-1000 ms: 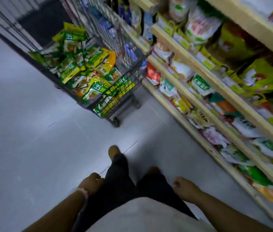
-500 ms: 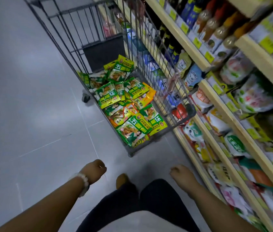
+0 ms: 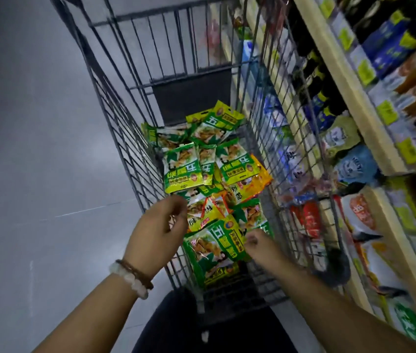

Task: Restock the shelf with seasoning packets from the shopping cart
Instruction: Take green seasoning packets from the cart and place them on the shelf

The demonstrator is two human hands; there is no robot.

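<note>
Item: shopping cart point(image 3: 125, 138), dark wire mesh, steep-sided, with its far end cut off by the top edge. A dark panel at 12 o'clock hides part of its back wall.

Contents: seasoning packets point(image 3: 209, 179), flat glossy foil pouches, mostly green and yellow with some orange, heaped and overlapping on the cart floor. The lower ones are covered by the upper, and the print is too blurred to read.

Left hand point(image 3: 157, 229): at 9 o'clock of the pile, over the cart's left wall, fingers loosely curled and held apart. It holds nothing. Two bracelets point(image 3: 133, 276) sit on the wrist, one pale and beaded, one dark.

Right hand point(image 3: 260, 244): at 5 o'clock of the pile, its fingertips touching the edge of the nearest green packet point(image 3: 217, 247). Whether it pinches the packet cannot be told; motion blur hides the grip.

Shelf point(image 3: 349, 80): pale wooden boards at 3 o'clock, just beside the cart, carrying bottles and pouches, partly seen through the mesh and smeared.

Floor point(image 3: 36, 174): smooth grey.
</note>
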